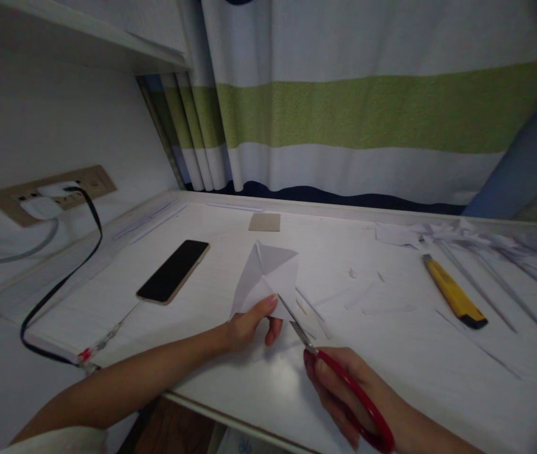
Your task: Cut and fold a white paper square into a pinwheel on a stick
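In the head view a folded piece of white paper (pixel 275 268) is pinched between the thumb and fingers of my left hand (pixel 249 321), with its creased point facing away from me. My right hand (pixel 339 384) grips red-handled scissors (pixel 358 391) by the loops. Their metal blades reach up and left to the paper's lower right edge, one blade lying over it. Whether the blades are cutting into the paper cannot be made out. Thin paper strips (pixel 313 304) lie on the table just right of the held sheet.
A black-screened phone (pixel 174 271) lies to the left, and a small beige square (pixel 265 222) behind the paper. To the right rest a yellow utility knife (pixel 455 293), thin paper rods (pixel 479 287) and crumpled paper scraps (pixel 467 236). A black cable (pixel 96 243) runs from the wall socket.
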`<state>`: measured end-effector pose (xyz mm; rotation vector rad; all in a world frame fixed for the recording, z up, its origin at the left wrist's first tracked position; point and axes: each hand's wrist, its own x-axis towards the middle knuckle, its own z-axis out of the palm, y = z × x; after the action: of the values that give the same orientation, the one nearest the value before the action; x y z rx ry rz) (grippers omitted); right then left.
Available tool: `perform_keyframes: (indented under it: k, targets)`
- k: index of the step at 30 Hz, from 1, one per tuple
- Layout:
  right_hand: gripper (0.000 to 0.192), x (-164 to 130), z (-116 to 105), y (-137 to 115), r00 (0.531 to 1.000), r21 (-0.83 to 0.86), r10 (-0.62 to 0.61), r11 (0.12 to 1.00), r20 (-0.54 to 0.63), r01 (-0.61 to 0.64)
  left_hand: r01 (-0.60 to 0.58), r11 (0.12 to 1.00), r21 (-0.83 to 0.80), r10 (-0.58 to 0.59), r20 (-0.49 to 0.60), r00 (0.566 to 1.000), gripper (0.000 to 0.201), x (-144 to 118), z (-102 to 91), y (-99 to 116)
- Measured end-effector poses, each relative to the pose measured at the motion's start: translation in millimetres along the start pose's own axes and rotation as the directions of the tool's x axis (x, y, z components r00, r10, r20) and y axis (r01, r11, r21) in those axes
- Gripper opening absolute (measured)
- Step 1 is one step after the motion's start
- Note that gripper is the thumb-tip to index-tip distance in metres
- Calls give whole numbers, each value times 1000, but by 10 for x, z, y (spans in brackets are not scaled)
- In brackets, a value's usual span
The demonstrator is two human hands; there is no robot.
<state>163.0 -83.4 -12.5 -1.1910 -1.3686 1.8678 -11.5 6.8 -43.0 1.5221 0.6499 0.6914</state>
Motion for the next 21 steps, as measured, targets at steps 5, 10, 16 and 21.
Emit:
perform_keyframes:
  k: [5, 10, 16, 21]
  targets:
    - [49, 25, -9, 21, 1000, -3, 3, 1000, 1, -3, -9, 1000, 6, 9, 6, 1000, 60, 5, -3, 22]
    - [49, 9, -12, 44, 1000, -21, -12, 1000, 4, 12, -18, 1000, 3, 18, 13, 1000, 60, 9, -2, 27]
    - [50, -22, -15, 26, 999, -72, -32, 997, 19, 33, -21, 1000, -1, 21, 23, 1000, 59, 2, -12, -2]
    - [53, -23, -1, -17, 1000, -95, -27, 995, 11, 27, -23, 1000, 12, 23, 42, 999, 59, 7, 1, 32]
